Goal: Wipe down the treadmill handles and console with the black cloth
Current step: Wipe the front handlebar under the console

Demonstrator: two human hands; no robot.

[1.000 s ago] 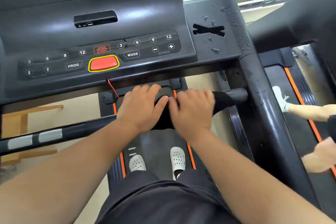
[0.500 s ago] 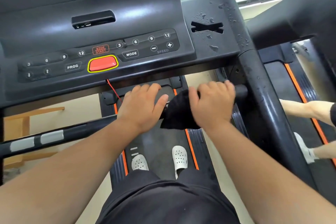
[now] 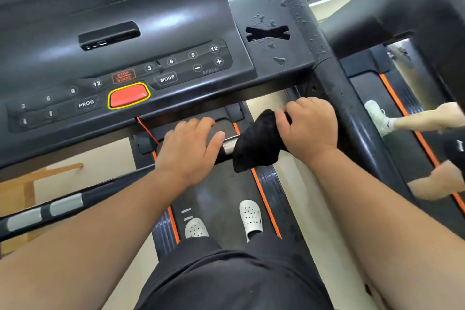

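Operator: Where is the cloth (image 3: pixel 256 143)?
Manual: On the bar (image 3: pixel 230 143), right end; your right hand (image 3: pixel 309 131) curls round it. Your left hand (image 3: pixel 188 148) grips the bar beside it. Twist while sliding; cover the underside.

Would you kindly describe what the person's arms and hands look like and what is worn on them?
Both forearms are bare to the frame edge, with no sleeves in view. The left hand and right hand wear no gloves, and no watch, bracelet or ring shows. Below are dark shorts and white perforated clogs.
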